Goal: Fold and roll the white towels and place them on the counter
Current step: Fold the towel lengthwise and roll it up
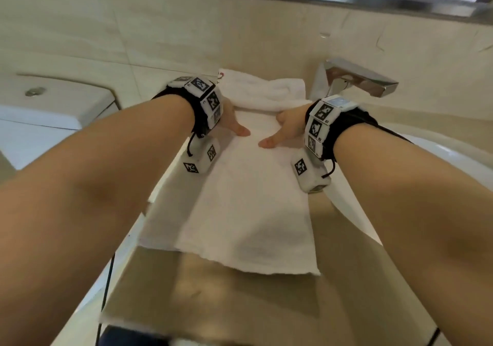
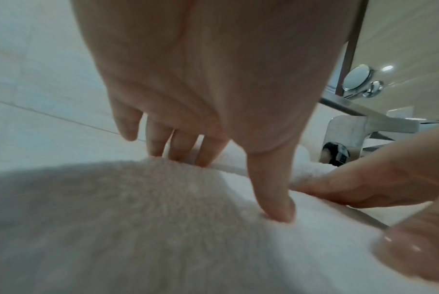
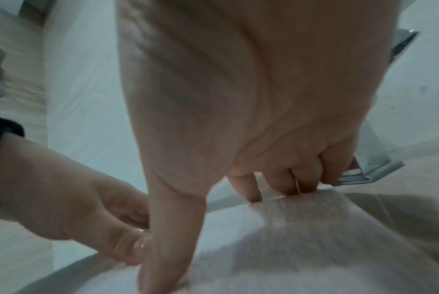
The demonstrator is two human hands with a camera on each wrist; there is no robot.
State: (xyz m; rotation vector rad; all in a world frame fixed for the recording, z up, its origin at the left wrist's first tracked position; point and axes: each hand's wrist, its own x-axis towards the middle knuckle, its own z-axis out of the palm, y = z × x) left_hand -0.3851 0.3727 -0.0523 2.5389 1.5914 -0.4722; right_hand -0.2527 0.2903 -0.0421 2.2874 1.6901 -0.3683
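A white towel (image 1: 248, 207) is laid flat along the beige desk (image 1: 234, 300) in the middle of the frame, its near hem at the lower centre. Its far edge, at mid-frame, is gripped by both hands: the left hand (image 1: 234, 121) has its thumb pressed on top and its fingers (image 2: 185, 147) hooked over the edge, and the right hand (image 1: 286, 129) likewise, thumb on top and fingers (image 3: 291, 179) curled over the edge. A second white towel (image 1: 269, 92) is seen just behind them. A chrome faucet (image 1: 357, 77) stands at the upper right, a toilet tank (image 1: 53, 105) at the left.
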